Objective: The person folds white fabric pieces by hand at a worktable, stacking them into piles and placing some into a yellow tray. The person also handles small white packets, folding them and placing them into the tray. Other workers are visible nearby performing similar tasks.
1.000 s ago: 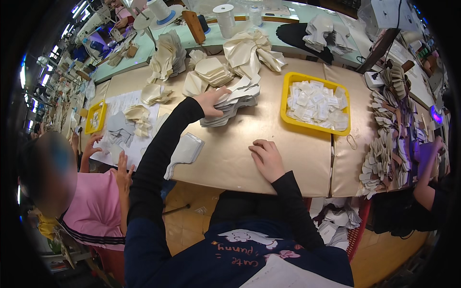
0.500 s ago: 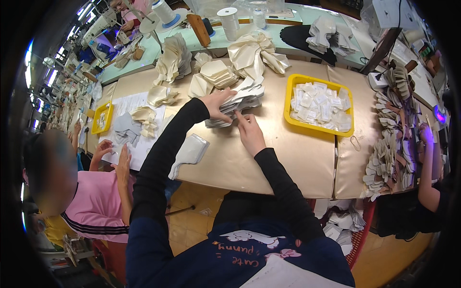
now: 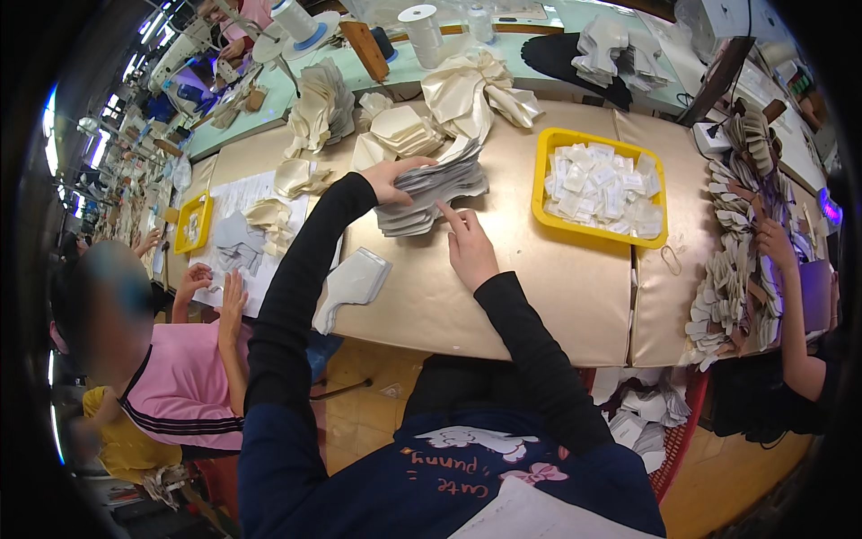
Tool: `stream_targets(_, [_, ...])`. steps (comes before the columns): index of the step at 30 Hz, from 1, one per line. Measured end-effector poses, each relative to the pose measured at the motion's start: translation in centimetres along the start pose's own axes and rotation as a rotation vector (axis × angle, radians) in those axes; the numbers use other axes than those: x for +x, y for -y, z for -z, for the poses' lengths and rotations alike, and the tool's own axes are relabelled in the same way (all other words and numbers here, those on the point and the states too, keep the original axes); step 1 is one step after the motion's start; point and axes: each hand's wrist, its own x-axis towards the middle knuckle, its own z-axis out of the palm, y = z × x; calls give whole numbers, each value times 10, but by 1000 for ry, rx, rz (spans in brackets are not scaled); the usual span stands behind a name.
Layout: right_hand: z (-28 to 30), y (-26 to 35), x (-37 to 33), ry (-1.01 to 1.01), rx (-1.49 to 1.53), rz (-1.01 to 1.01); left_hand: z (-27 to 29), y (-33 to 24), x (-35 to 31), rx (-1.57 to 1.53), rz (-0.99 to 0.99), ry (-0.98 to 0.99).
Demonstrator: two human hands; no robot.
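Observation:
A thick stack of grey-white shaped cut pieces (image 3: 433,199) stands fanned on the table in front of me. My left hand (image 3: 393,180) grips its left end, with the thumb on the near side and the fingers over the top. At the stack's near right edge is my right hand (image 3: 472,247), its index finger stretched to the pieces and the other fingers loosely bent. I see nothing held in it. A smaller pile of white cut pieces (image 3: 356,283) lies nearer, by my left forearm. Cream cut pieces (image 3: 404,128) are piled just beyond the stack.
A yellow tray (image 3: 600,235) of small clear packets stands to the right. Crumpled cream material (image 3: 467,90) and thread spools (image 3: 422,36) are at the back. A co-worker in a pink shirt (image 3: 184,382) sits at left; another person's arm (image 3: 790,296) reaches over piled pieces at right.
The stack has been tilted and spread so more of its layered edges show. My left hand has shifted slightly left and up. The right hand stays almost where it was.

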Motion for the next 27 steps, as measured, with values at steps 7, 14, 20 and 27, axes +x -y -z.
stream_targets(7, [-3, -1, 0, 25, -179, 95, 4, -2, -1, 15, 53, 14])
stream_targets(14, [-4, -1, 0, -41, -154, 83, 2, -10, -5, 18, 47, 7])
stream_targets(20, [-4, -1, 4, 56, -294, 37, -4, -21, -8, 99, 45, -12])
stream_targets(27, [-6, -1, 2, 33, -324, 72, -6, 18, -15, -91, 55, -277])
